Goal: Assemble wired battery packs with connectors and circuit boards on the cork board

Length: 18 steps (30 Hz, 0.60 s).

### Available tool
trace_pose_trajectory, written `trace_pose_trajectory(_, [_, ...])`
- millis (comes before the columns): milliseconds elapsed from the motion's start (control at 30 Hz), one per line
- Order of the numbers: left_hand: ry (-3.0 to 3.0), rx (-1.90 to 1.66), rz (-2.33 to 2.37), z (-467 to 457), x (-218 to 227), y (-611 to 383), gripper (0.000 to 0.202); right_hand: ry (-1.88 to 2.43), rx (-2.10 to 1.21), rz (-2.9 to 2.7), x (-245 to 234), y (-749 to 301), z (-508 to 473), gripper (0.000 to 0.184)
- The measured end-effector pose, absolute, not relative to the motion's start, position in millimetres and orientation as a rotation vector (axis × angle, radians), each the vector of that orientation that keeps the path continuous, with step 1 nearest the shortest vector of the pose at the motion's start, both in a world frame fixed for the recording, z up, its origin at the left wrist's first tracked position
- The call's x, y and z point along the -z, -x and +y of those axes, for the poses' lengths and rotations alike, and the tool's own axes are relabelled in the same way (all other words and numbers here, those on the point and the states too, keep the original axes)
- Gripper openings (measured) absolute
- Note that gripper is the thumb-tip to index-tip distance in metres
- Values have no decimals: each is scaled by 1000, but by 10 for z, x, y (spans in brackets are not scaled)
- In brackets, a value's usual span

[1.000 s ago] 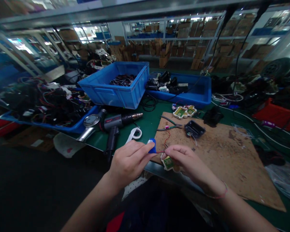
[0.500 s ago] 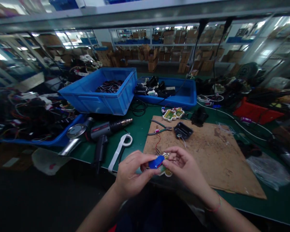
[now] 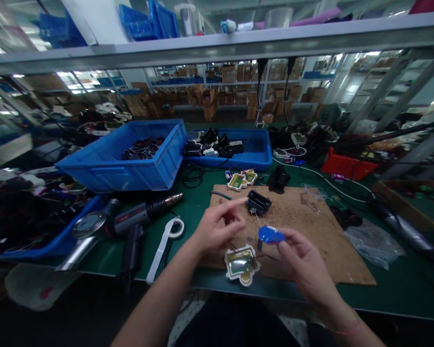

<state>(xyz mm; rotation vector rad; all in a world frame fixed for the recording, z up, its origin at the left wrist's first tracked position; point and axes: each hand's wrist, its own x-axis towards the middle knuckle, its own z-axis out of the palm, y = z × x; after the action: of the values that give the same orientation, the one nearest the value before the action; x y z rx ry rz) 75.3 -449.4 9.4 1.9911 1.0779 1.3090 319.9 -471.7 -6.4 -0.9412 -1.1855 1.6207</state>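
Observation:
My right hand [image 3: 304, 262] pinches a small blue battery pack [image 3: 271, 235] above the brown work board [image 3: 311, 231]. Thin wires run from it down to a small cream-edged circuit board [image 3: 241, 264] lying at the board's near edge. My left hand [image 3: 217, 229] hovers just left of the battery with its fingers spread and index finger pointing forward, holding nothing. A black plastic housing [image 3: 258, 201] sits on the board just beyond both hands.
A heat gun [image 3: 141, 217] and a roll of white tape [image 3: 175, 226] lie to the left on the green table. Two blue bins [image 3: 130, 156] hold cables and parts behind. More circuit boards [image 3: 242, 178] and a red tray [image 3: 347, 166] sit farther back.
My left hand has let go of the blue battery pack and opened. The right hand now holds it alone, lifted to the right. The circuit board now lies on the bench edge.

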Motion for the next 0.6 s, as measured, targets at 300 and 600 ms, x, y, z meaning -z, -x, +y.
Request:
trace_pose_trajectory(300, [-2396, -811, 1273, -3458, 389, -917, 96, 1213, -1010, -1298, 141, -3343, -4224, 51])
trace_pose_trajectory(600, [-2245, -1063, 1467, -3945, 517, -1011, 117, 1265, -516, -1768, 172, -3268, -4052, 32])
